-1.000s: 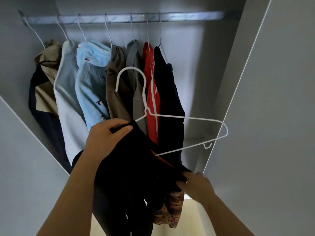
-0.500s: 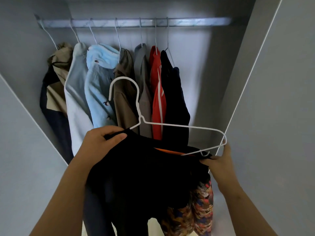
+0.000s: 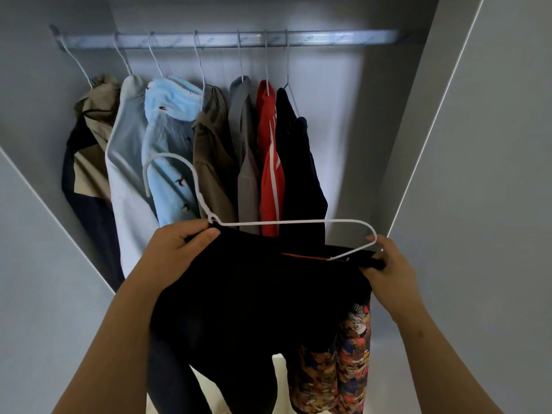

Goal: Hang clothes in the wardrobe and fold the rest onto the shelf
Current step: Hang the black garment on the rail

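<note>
The black garment (image 3: 254, 294) hangs draped over a white wire hanger (image 3: 286, 222), held up in front of the open wardrobe, below the rail (image 3: 328, 40) and nearer than it. The hanger's long axis runs left to right, roughly parallel to that rail, and its hook (image 3: 171, 154) rises up and leftward from the neck. The left hand (image 3: 176, 252) sits right at that neck, fingers (image 3: 185, 231) curled over the cloth's top edge and thumb pressed onto it, so it is the hand nearer the hook. The right hand (image 3: 391, 264) pinches the cloth at the hanger's far right tip. The hook likely has to travel up and away to reach the rail, where bare metal shows to the right of the row of hung clothes (image 3: 209, 138). The dark cloth hides the hanger's left shoulder and most of its lower wire. A patterned garment (image 3: 337, 369) dangles beneath on the right; I cannot tell whether it shares this hanger, nor what the orange strip (image 3: 301, 256) belongs to. The bottom edge cuts off both hems, and no shelf shows.
</note>
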A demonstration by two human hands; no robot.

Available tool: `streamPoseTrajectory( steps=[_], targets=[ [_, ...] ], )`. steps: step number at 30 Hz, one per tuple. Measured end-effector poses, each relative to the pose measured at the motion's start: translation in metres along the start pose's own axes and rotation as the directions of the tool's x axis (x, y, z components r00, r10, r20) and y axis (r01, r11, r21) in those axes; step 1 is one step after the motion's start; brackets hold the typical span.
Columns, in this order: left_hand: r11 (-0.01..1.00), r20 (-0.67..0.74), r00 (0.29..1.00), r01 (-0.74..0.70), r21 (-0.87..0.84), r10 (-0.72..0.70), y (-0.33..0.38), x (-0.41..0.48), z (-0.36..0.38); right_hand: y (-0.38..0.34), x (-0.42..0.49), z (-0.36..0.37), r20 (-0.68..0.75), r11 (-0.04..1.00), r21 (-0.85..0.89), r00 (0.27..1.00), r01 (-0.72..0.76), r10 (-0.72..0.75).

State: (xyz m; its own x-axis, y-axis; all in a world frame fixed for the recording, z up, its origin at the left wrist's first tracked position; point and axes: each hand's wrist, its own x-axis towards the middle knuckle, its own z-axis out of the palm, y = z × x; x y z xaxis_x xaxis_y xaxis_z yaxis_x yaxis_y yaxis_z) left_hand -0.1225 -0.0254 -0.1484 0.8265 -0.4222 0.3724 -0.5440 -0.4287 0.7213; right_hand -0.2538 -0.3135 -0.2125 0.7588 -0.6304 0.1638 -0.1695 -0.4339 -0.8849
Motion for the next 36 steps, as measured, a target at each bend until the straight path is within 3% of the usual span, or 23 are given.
streamPoseTrajectory(
  steps=[8,13,17,19,26,30,33,36],
  targets=[
    [0.974,0.216,0.975,-0.095,0.207,0.049,-0.002,0.008,-0.009,0.005,0.002,-0.017,0.041,0.939,-0.256,0.973,0.228,-0.225],
    [0.972,0.26,0.966,-0.069,0.224,0.009,0.001,0.013,-0.007,0.012,0.0,-0.01,0.002,0.92,-0.306,0.966,0.245,-0.257],
    [0.964,0.338,0.941,-0.103,0.243,0.015,0.002,0.014,-0.002,0.016,0.001,-0.009,-0.034,0.957,-0.268,0.992,0.11,-0.124],
    [0.963,0.352,0.936,-0.117,0.244,0.024,-0.001,0.015,0.0,0.013,0.002,-0.01,-0.008,0.953,-0.279,0.992,0.119,-0.126],
    [0.954,0.348,0.93,-0.201,0.22,0.116,0.006,0.007,0.038,-0.015,-0.004,0.005,0.155,0.923,-0.226,0.947,0.31,-0.28],
    [0.955,0.372,0.919,-0.217,0.202,0.131,0.015,0.002,0.06,-0.025,-0.014,0.021,0.253,0.882,-0.124,0.874,0.455,-0.415],
    [0.981,0.343,0.931,-0.169,0.1,0.126,0.018,0.001,0.057,-0.025,-0.012,0.018,0.199,0.935,-0.087,0.925,0.344,-0.322],
    [0.986,0.313,0.939,-0.162,0.04,0.141,0.025,0.001,0.056,-0.02,-0.004,0.013,0.228,0.906,-0.374,0.967,0.197,-0.116]
  ],
)
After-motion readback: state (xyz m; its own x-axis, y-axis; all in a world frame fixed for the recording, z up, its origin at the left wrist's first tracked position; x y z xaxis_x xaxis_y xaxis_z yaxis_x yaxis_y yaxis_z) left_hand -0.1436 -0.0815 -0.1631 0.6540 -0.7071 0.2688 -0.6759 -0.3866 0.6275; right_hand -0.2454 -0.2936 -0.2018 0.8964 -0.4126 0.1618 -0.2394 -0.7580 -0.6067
